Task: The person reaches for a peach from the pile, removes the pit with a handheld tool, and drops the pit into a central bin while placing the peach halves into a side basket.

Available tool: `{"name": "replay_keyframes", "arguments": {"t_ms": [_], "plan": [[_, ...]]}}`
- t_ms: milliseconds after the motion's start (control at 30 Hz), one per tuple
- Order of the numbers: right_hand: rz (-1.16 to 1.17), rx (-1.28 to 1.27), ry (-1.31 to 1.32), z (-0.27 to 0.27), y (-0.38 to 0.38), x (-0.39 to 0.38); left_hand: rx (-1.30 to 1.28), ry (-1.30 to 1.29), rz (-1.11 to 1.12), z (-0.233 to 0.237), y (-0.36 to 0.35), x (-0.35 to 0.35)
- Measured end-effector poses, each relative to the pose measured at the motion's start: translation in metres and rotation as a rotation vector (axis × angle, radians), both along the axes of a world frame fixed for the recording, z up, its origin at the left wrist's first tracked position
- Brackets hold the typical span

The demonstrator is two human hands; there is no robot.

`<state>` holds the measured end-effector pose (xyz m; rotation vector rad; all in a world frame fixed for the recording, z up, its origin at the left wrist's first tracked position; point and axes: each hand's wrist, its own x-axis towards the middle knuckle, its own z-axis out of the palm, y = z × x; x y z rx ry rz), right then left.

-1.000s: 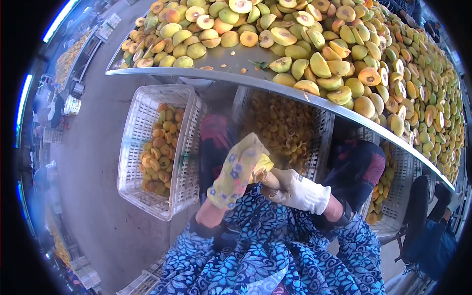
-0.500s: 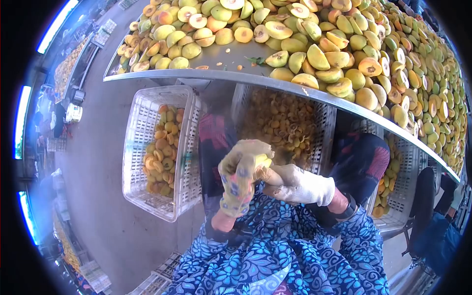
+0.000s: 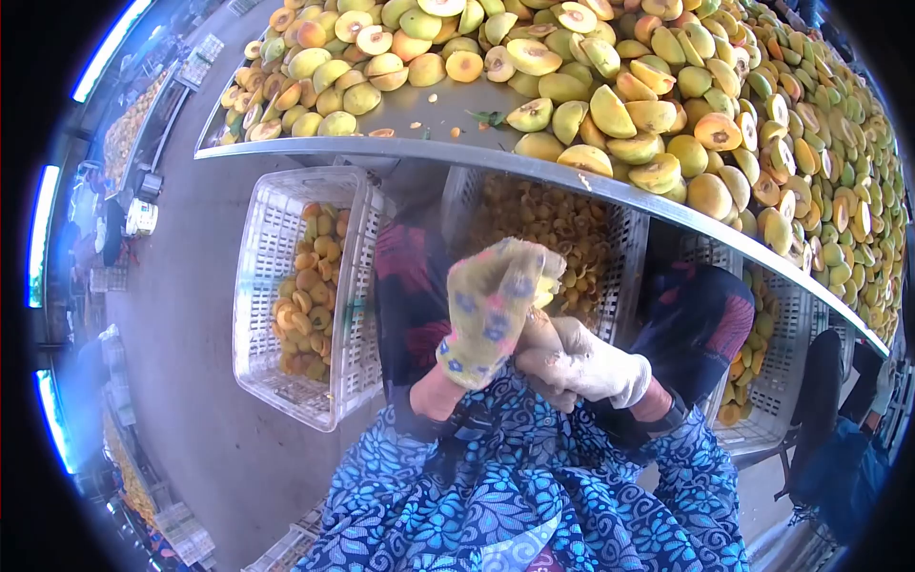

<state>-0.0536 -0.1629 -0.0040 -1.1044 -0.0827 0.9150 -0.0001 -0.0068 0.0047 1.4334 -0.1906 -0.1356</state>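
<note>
My left hand [image 3: 500,310], in a cream glove with a floral print, has its fingers curled around a yellow peach piece [image 3: 546,291], mostly hidden by the glove. Against it, my right hand [image 3: 586,362], in a white glove, is closed. A tan, finger-like shape, maybe its thumb or a handle, points up toward the fruit; what the right hand grips is hidden. Both hands are together above my lap. Below and beyond them stands a white crate [image 3: 624,272] with many small cut peach pieces [image 3: 543,229] in it.
A metal-edged table [image 3: 448,105] ahead bears a big heap of halved peaches [image 3: 658,114]. On the left stands a white crate [image 3: 253,329] holding peach halves [image 3: 310,296]. Another white crate [image 3: 777,381] is beyond my right knee. At far right is a person's dark clothing [image 3: 839,477].
My left hand has turned and moved slightly right and up, its back now facing the camera more. The peach piece is more covered. My right hand stays close beside it.
</note>
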Motion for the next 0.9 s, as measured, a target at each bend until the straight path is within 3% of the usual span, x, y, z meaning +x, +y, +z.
{"name": "replay_keyframes", "arguments": {"t_ms": [67,100,167,233,300,367,433,500,567,633,700,767,833,867,900], "plan": [[-0.015,-0.077,-0.028,-0.01,0.003,0.004,0.093,0.275,-0.084,0.01,-0.002,0.011],[-0.035,-0.156,-0.059,-0.016,0.004,0.004,0.092,0.279,-0.089,0.007,-0.002,0.011],[-0.075,-0.18,-0.173,-0.017,0.003,0.006,-0.11,0.453,-0.164,-0.005,-0.004,0.017],[-0.054,-0.205,-0.12,-0.01,0.004,0.006,-0.021,0.332,-0.199,-0.008,-0.002,0.014],[-0.03,-0.278,-0.085,-0.006,0.007,0.005,-0.009,0.242,-0.087,-0.004,-0.004,0.01],[-0.033,0.186,0.132,-0.017,0.004,-0.001,-0.053,0.181,0.022,0.0,-0.01,0.0],[0.003,0.2,0.216,-0.004,0.004,0.001,-0.098,0.129,0.137,-0.001,-0.009,-0.004],[0.032,0.075,0.158,-0.003,0.001,0.005,-0.104,0.023,0.015,-0.008,-0.004,0.001],[0.059,0.11,0.106,-0.015,-0.006,-0.002,-0.054,-0.001,-0.155,-0.008,0.005,0.009],[0.086,0.402,0.499,-0.015,-0.007,-0.007,-0.084,0.057,-0.277,-0.008,0.006,0.013],[0.042,0.334,0.346,-0.004,0.0,-0.008,0.066,-0.062,-0.492,-0.006,0.017,0.027],[0.05,0.124,0.37,-0.006,0.005,-0.004,0.162,0.012,-0.508,0.006,0.026,0.032],[0.046,0.217,0.423,-0.01,0.014,-0.007,0.357,0.31,-0.726,0.019,0.033,0.04],[0.05,0.21,0.418,-0.01,0.018,-0.006,0.354,0.155,-0.764,0.008,0.035,0.042],[0.05,0.362,0.456,-0.008,0.024,-0.007,0.344,0.149,-0.766,0.008,0.038,0.042]]}}
